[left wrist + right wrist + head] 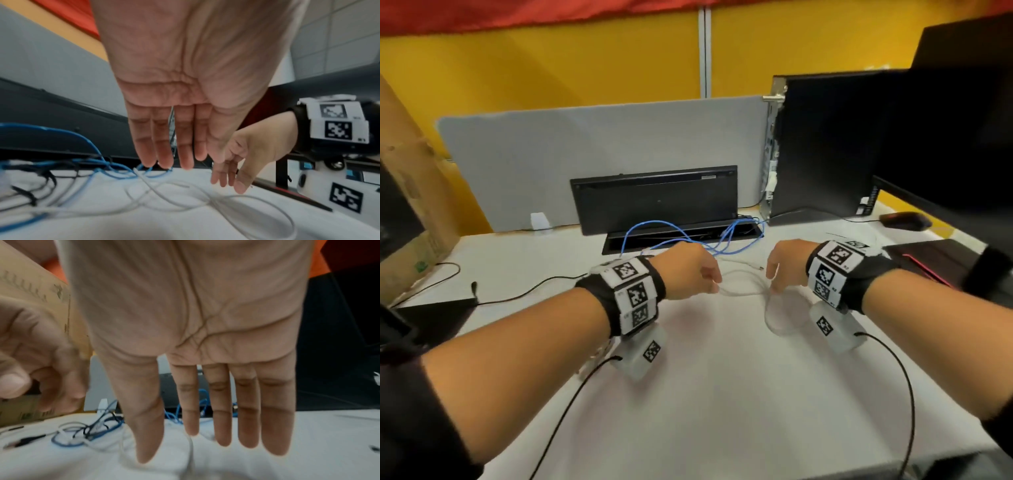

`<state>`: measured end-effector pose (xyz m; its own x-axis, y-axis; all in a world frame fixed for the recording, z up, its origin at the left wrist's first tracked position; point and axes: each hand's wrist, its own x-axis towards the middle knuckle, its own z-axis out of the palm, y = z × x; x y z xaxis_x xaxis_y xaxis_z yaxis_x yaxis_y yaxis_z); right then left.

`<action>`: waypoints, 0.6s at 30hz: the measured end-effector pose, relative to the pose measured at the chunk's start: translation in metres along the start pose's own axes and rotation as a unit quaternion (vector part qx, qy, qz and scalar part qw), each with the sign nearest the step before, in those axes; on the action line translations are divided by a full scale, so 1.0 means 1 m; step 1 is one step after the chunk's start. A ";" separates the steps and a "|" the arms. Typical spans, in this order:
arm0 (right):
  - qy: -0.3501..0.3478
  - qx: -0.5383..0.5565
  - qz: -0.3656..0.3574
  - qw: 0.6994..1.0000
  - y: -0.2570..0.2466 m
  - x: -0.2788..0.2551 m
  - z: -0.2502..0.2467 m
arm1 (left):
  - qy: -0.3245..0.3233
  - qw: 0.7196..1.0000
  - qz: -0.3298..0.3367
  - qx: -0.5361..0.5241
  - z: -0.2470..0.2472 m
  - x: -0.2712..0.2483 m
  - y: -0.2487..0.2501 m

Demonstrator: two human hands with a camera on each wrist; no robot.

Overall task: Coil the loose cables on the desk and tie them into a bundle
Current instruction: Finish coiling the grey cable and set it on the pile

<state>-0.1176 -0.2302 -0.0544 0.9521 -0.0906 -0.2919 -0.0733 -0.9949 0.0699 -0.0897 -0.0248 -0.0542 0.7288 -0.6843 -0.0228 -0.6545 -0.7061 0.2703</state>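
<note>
A thin white cable (pixel 743 291) lies in loose loops on the white desk (pixel 705 394) between my hands. My left hand (pixel 714 282) hangs over its left end with straight fingers (pixel 164 146) pointing down, their tips at the cable. My right hand (pixel 774 281) is also spread, fingers down. The white cable (pixel 192 451) runs on the desk between its thumb and index finger, and neither hand grips it. Blue cables (pixel 654 226) arch out of the desk slot just behind. In the left wrist view the white cable (pixel 174 199) crosses the blue cable (pixel 90 142).
A black keyboard (pixel 654 198) leans on the grey divider (pixel 551 154) behind an open cable slot (pixel 619 245). A PC tower (pixel 825 147), monitor (pixel 962 137) and mouse (pixel 904 221) stand right. A cardboard box (pixel 410 205) and a black plug lead (pixel 474 286) are left.
</note>
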 end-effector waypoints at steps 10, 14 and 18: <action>-0.028 0.145 0.025 0.989 0.008 0.010 0.032 | -0.100 0.989 -0.056 0.096 0.053 0.056 0.014; 0.037 0.368 0.026 0.929 0.023 0.007 0.017 | -0.053 0.992 -0.065 0.093 0.049 0.063 0.010; 0.081 0.432 0.003 0.898 0.027 -0.006 -0.009 | 0.088 0.996 -0.024 0.005 0.031 0.065 0.021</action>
<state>-0.1221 -0.2557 -0.0420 0.9765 -0.1583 -0.1460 -0.2147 -0.6640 -0.7162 -0.0627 -0.0895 -0.0795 0.7828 -0.6077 0.1340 -0.6193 -0.7399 0.2626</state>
